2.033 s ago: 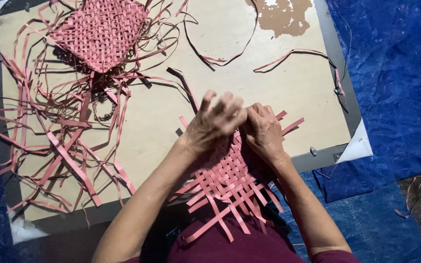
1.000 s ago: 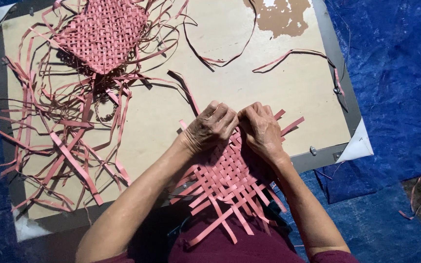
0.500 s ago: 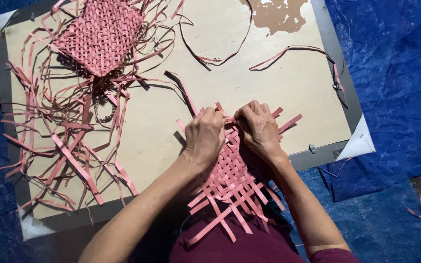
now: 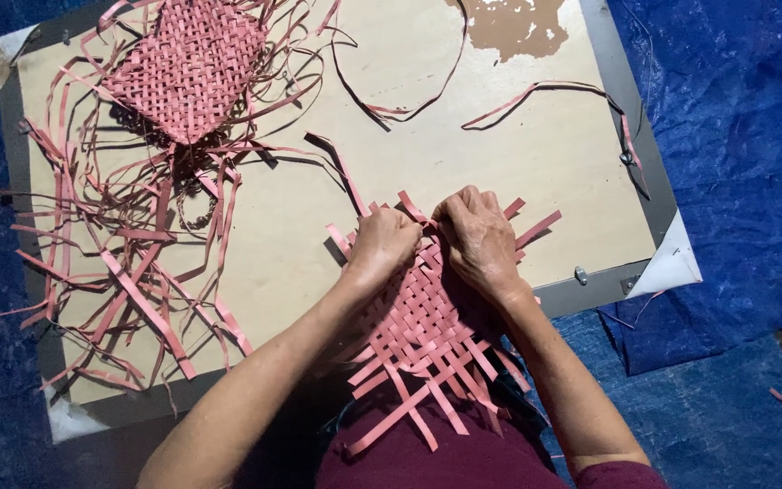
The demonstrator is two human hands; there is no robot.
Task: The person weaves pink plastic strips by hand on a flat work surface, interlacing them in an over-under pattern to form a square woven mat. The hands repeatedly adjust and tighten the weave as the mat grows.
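Our half-woven pink mat [image 4: 418, 335] lies across our lap and the near edge of the board [image 4: 319, 235]. Our left hand [image 4: 382, 244] has curled tighter, and with our right hand [image 4: 477, 237] it pinches strips at the mat's far edge, likely snugging a row. Farther off, the finished woven square [image 4: 187, 68] and loose strips [image 4: 138, 263] lie unmoved.

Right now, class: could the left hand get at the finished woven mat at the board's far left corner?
Probably yes: the left hand grips the near weave, but only loose strips lie between it and the mat.

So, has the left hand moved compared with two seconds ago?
Yes. The left hand has drawn back along the woven pink mat toward the person, judged against the near edge of the board; it is now closed on the strips.
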